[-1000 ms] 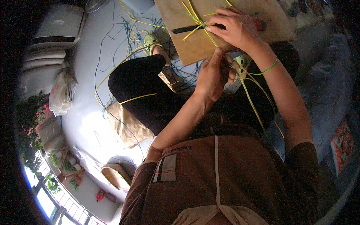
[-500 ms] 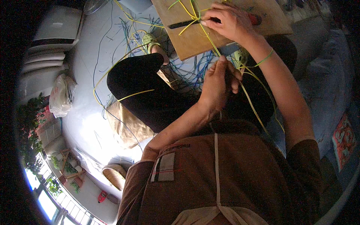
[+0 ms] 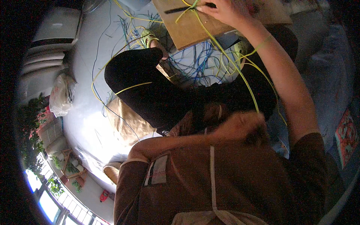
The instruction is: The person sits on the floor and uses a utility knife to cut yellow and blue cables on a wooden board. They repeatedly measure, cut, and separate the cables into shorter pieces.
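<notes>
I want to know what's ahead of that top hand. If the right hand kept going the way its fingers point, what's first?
Likely the dark strip on the wooden board; the right hand points left along it.

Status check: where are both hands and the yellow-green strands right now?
Right hand pressing yellow-green strands onto the wooden board. Left hand blurred near the chest, a strand running to it; grip unclear. Loose blue and yellow strands cluttering the floor below.

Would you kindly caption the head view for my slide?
Right hand pins yellow-green strands on a brown wooden board; left hand pulls one.
</notes>
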The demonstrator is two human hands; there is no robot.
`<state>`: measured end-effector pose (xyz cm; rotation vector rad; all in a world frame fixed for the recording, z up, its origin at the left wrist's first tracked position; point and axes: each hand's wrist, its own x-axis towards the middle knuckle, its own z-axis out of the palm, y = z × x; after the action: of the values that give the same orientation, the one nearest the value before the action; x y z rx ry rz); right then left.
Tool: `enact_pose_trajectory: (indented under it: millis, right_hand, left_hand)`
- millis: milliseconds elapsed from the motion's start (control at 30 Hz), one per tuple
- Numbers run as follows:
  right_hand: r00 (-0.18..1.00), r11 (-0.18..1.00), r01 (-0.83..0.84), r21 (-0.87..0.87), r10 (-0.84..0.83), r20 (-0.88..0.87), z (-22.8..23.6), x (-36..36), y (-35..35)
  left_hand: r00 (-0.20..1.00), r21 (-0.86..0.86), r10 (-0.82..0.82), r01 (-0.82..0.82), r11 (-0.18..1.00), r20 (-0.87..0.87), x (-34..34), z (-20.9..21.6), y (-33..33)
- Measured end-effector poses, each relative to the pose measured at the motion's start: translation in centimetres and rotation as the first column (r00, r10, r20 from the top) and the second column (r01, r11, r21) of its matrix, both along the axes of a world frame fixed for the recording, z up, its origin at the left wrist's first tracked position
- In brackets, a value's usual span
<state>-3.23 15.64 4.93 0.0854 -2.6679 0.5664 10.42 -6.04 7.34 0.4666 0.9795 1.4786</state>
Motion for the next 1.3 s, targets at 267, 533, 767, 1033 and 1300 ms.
enact_pose_trajectory:
  millis: [267, 533, 767, 1033, 1300]
  right_hand:
    - [0.995, 0.994, 0.091, 0.067, -0.087, -0.057, -0.8, -1.0, 0.1]
    - [0.982, 0.98, 0.184, 0.077, -0.18, -0.053, -0.4, -0.6, -0.7]
    - [0.984, 0.986, 0.157, 0.057, -0.152, -0.092, 0.0, -0.7, -0.4]
    - [0.959, 0.949, 0.184, -0.254, -0.117, 0.257, 5.7, -2.2, 5.1]
    - [0.987, 0.985, 0.116, -0.126, -0.101, 0.122, 2.5, 2.9, 2.2]
  left_hand:
    - [0.955, -0.056, 0.025, -0.009, 0.998, 0.297, -3.4, -2.1, 2.3]
    - [0.9, -0.267, 0.435, -0.419, 0.868, 0.003, -6.1, -2.4, 1.6]
    - [0.792, -0.268, 0.607, -0.6, 0.753, -0.069, -10.3, -4.0, 2.0]
    - [0.715, -0.186, 0.582, -0.558, 0.809, 0.387, -11.3, -5.2, 3.3]
    - [0.645, -0.2, 0.552, -0.538, 0.819, 0.528, -11.1, -5.9, 4.3]
